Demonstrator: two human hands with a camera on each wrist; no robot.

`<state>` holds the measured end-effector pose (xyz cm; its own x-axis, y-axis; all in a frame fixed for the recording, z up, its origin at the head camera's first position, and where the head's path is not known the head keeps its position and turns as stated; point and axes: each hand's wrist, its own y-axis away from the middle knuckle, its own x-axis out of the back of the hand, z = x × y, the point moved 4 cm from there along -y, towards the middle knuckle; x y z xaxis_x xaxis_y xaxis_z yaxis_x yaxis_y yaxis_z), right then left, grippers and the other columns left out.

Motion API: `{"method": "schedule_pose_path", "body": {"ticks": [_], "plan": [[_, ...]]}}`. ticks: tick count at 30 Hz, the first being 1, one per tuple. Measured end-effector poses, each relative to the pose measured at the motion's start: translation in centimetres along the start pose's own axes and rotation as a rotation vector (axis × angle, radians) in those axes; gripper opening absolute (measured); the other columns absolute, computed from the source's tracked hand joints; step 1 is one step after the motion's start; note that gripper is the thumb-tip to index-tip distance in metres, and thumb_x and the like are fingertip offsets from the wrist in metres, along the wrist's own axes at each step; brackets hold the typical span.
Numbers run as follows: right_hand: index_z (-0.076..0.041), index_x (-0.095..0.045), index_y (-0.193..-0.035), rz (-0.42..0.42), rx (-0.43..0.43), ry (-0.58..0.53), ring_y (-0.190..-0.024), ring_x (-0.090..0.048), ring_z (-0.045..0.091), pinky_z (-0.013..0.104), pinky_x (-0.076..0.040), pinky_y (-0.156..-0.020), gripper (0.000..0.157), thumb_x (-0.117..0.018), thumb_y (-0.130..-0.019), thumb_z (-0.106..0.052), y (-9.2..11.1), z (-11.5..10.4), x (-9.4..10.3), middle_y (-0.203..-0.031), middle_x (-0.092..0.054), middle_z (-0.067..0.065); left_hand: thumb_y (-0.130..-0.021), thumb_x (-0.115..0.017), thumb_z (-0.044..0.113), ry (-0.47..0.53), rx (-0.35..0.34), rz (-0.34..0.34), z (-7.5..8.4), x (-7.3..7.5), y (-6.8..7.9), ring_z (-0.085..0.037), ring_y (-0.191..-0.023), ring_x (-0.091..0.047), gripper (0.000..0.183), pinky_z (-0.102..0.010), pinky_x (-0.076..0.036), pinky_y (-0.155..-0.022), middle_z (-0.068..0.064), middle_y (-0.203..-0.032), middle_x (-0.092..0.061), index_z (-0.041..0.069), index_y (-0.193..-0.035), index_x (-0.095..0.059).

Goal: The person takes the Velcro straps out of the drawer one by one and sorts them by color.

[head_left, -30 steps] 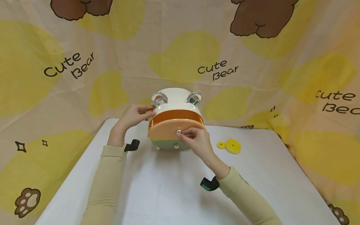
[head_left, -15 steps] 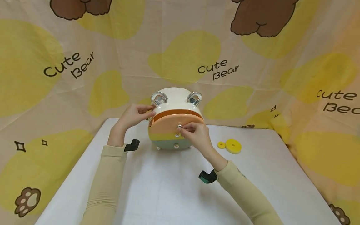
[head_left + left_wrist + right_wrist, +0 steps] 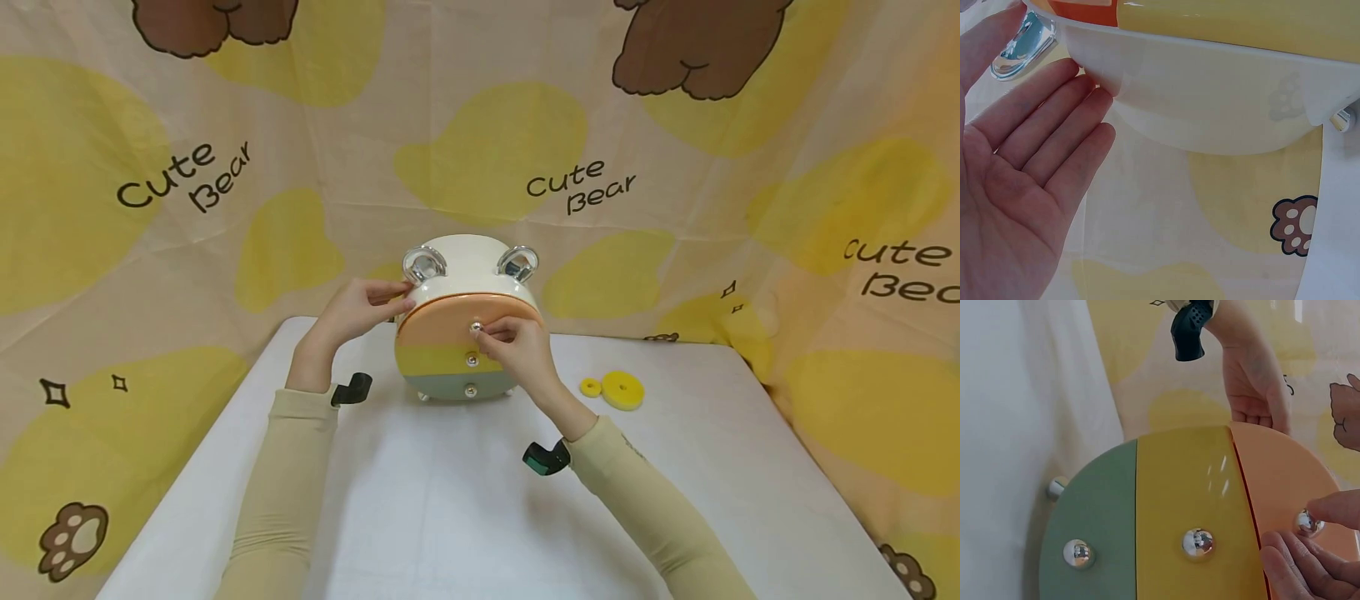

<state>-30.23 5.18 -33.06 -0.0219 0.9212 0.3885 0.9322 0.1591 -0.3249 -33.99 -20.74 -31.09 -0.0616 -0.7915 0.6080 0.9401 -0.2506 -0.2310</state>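
Note:
A small rounded drawer cabinet [image 3: 472,260] with a cream body and silver ear-like rings stands on the table. Its front has a peach top drawer [image 3: 438,323], a yellow middle drawer [image 3: 1166,487] and a green bottom drawer [image 3: 1100,512], each with a round silver knob. My right hand [image 3: 519,350] pinches the top drawer's knob [image 3: 1307,523] between thumb and fingers. That drawer sits nearly flush, with a thin orange line along its upper edge. On the cabinet's left side rests my left hand [image 3: 354,312], its fingers [image 3: 1063,134] straight and their tips against the cream shell.
To the right of the cabinet, a large yellow disc [image 3: 622,391] and a small yellow ring [image 3: 590,387] lie on the white table [image 3: 435,517]. Behind the table hangs a bear-print cloth [image 3: 480,150].
My right hand has pushed the peach top drawer inward by its knob, from clearly pulled out to almost flush. The left hand stays against the cabinet's side.

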Motion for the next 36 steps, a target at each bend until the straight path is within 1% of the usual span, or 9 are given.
{"method": "schedule_pose_path", "body": {"ticks": [3,9,14,21,26,29,31,33,36], "plan": [[-0.003,-0.073,-0.084,0.006,-0.014,0.001,-0.065,-0.069,0.016,0.023,-0.055,-0.058,0.019,-0.075,-0.082,-0.022,-0.3,0.1,-0.1,-0.075,-0.071,0.009,-0.082,-0.07,0.048,0.004,0.005,-0.002,-0.1,0.0,0.0,-0.022,-0.117,-0.06,0.054,-0.043,-0.047,-0.098,-0.005,-0.128,-0.062,0.016,-0.126,-0.063],[-0.002,-0.073,-0.084,0.014,-0.012,0.008,-0.064,-0.069,0.016,0.021,-0.053,-0.055,0.019,-0.075,-0.082,-0.02,-0.6,0.3,-0.3,-0.074,-0.072,0.011,-0.082,-0.07,0.046,0.02,0.005,0.006,0.0,-0.1,0.1,-0.023,-0.117,-0.06,0.053,-0.043,-0.048,-0.098,-0.006,-0.128,-0.062,0.015,-0.125,-0.064],[-0.001,-0.073,-0.084,0.014,-0.007,0.005,-0.063,-0.069,0.016,0.021,-0.052,-0.054,0.02,-0.075,-0.082,-0.021,-0.6,0.3,-0.4,-0.074,-0.072,0.011,-0.082,-0.07,0.048,0.019,0.014,-0.001,0.0,-0.1,0.2,-0.022,-0.117,-0.06,0.056,-0.042,-0.048,-0.098,-0.005,-0.129,-0.061,0.016,-0.127,-0.063],[-0.001,-0.072,-0.083,0.024,-0.031,-0.044,-0.065,-0.07,0.024,0.023,-0.055,-0.056,0.02,-0.075,-0.082,-0.02,-0.6,0.3,-0.4,-0.073,-0.071,0.013,-0.08,-0.071,0.051,0.022,0.02,0.006,0.0,0.0,0.0,-0.02,-0.116,-0.061,0.057,-0.04,-0.049,-0.097,-0.002,-0.128,-0.062,0.018,-0.125,-0.064],[0.001,-0.072,-0.085,0.036,-0.035,-0.068,-0.067,-0.07,0.026,0.024,-0.057,-0.059,0.021,-0.075,-0.082,-0.02,-0.4,0.5,-0.6,-0.075,-0.071,0.015,-0.079,-0.071,0.051,0.013,0.029,-0.001,0.0,0.0,0.2,-0.022,-0.116,-0.06,0.059,-0.042,-0.049,-0.097,-0.004,-0.129,-0.061,0.017,-0.126,-0.063],[0.0,-0.072,-0.087,0.049,-0.037,-0.078,-0.069,-0.07,0.024,0.025,-0.057,-0.061,0.022,-0.075,-0.082,-0.021,-0.2,0.6,-0.6,-0.078,-0.071,0.014,-0.075,-0.072,0.056,-0.005,0.057,0.001,0.0,-0.1,0.3,-0.023,-0.118,-0.059,0.062,-0.043,-0.048,-0.098,-0.002,-0.131,-0.06,0.022,-0.126,-0.063],[-0.002,-0.072,-0.088,0.056,-0.039,-0.081,-0.07,-0.07,0.021,0.025,-0.058,-0.062,0.023,-0.075,-0.082,-0.024,0.0,0.8,-0.6,-0.08,-0.072,0.012,-0.074,-0.072,0.058,-0.025,0.061,0.001,-0.1,-0.1,0.3,-0.025,-0.118,-0.059,0.063,-0.044,-0.047,-0.098,-0.001,-0.131,-0.06,0.024,-0.126,-0.063],[-0.004,-0.072,-0.09,0.062,-0.039,-0.077,-0.072,-0.07,0.019,0.025,-0.058,-0.063,0.025,-0.075,-0.082,-0.028,0.2,1.0,-0.6,-0.083,-0.072,0.01,-0.073,-0.072,0.059,-0.052,0.056,0.002,-0.1,-0.1,0.2,-0.027,-0.117,-0.059,0.063,-0.044,-0.047,-0.099,0.0,-0.131,-0.06,0.026,-0.126,-0.063],[-0.008,-0.072,-0.091,0.076,-0.024,-0.027,-0.075,-0.069,0.014,0.025,-0.058,-0.065,0.026,-0.074,-0.082,-0.033,0.7,1.5,-0.5,-0.084,-0.073,0.005,-0.074,-0.073,0.058,-0.083,0.04,0.005,0.0,-0.1,0.1,-0.027,-0.116,-0.059,0.062,-0.044,-0.047,-0.098,0.0,-0.13,-0.061,0.026,-0.126,-0.063]]}}
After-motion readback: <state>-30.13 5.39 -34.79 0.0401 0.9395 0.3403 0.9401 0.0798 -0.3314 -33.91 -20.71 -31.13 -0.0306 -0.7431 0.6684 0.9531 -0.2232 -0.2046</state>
